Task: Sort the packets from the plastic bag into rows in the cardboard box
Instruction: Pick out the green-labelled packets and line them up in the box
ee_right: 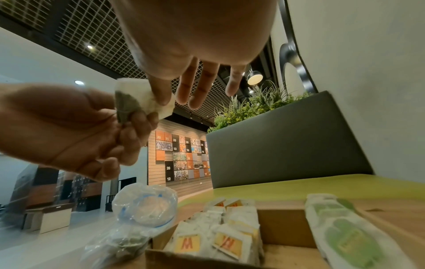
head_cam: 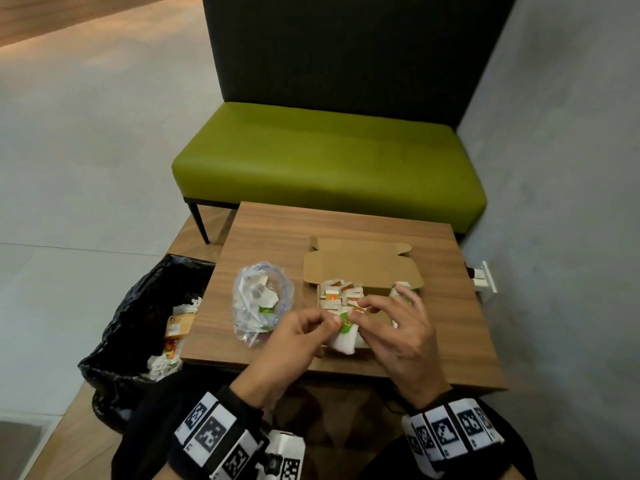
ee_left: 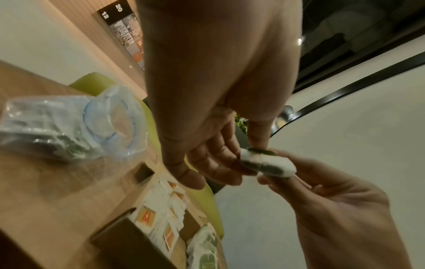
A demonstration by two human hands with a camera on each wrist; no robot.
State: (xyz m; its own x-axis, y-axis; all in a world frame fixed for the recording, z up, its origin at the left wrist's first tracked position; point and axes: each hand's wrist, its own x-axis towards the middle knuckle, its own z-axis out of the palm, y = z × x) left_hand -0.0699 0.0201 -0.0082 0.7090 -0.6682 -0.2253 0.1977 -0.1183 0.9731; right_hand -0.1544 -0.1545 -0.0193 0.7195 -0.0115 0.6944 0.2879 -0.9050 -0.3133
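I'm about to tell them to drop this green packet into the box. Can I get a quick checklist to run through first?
1. Green-marked packet held by left hand and right hand: ok.
2. Cardboard box lid open: ok.
3. Green row at the box's right side, orange-marked packets apart on its left: ok.
4. Free space beside the green row: ok.
5. Packets left in the plastic bag: ok.
6. One packet or several held: cannot tell.

Matt cardboard box (head_cam: 360,271), clear glossy plastic bag (head_cam: 254,327)
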